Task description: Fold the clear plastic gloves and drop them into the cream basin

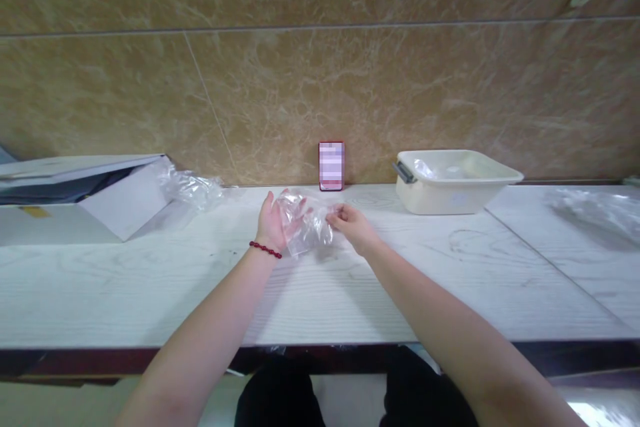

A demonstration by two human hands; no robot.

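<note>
A clear plastic bag [313,230], crinkled and shiny, is between my hands above the white wood-grain table. My right hand [350,223] pinches its right side with closed fingers. My left hand [274,223], with a red bead bracelet [265,249] at the wrist, is open, palm turned up toward the bag. Its fingers are stretched out and show partly through the film; whether they are inside the bag or behind it I cannot tell. Just beyond the bag, a phone [331,167] with a lit, blurred screen stands upright against the wall.
A cream plastic tub [440,199] with a grey handle holds some clear plastic at the back right. On the left stands a white box [145,203] with dark contents, beside crumpled clear plastic [195,190]. More clear plastic [600,210] lies far right. A marbled wall [400,93] borders the table's back.
</note>
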